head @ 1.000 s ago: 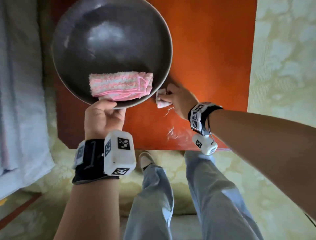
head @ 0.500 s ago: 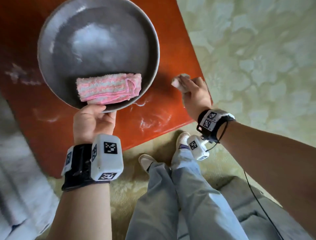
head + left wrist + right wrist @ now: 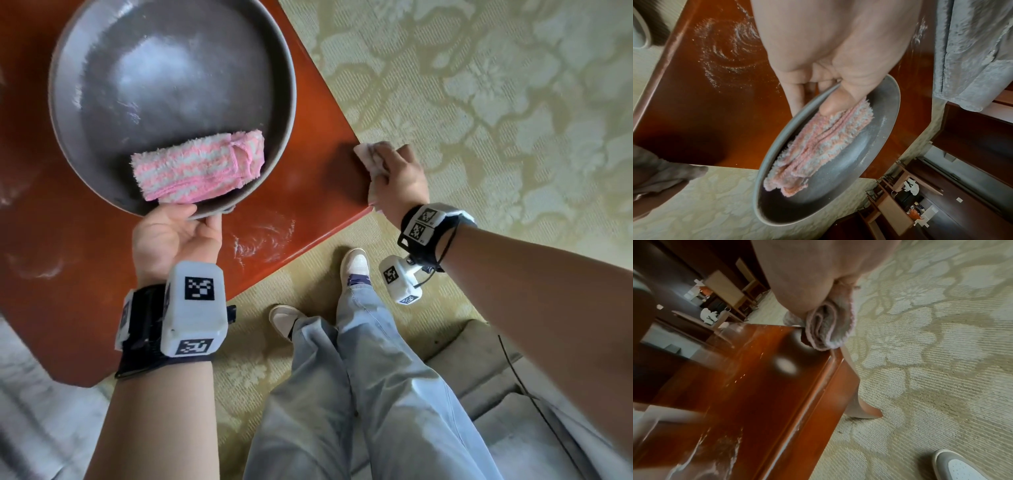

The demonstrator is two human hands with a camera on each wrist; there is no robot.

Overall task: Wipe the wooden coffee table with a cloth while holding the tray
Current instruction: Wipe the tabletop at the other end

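The left hand (image 3: 171,236) grips the near rim of the round grey metal tray (image 3: 102,102), thumb over a folded pink-and-white striped towel (image 3: 198,164) inside it (tray held above the table). The right hand (image 3: 399,181) is clamped on a crumpled pale cloth (image 3: 368,156) at the right corner of the glossy reddish-brown wooden coffee table (image 3: 308,185), whose edge meets open patterned green carpet (image 3: 479,102).

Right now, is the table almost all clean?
Not yet. The patch near the right hand, which rubs a small cloth at the table corner, looks clean. The left hand holds the tray. White swirls near the front edge still need wiping.
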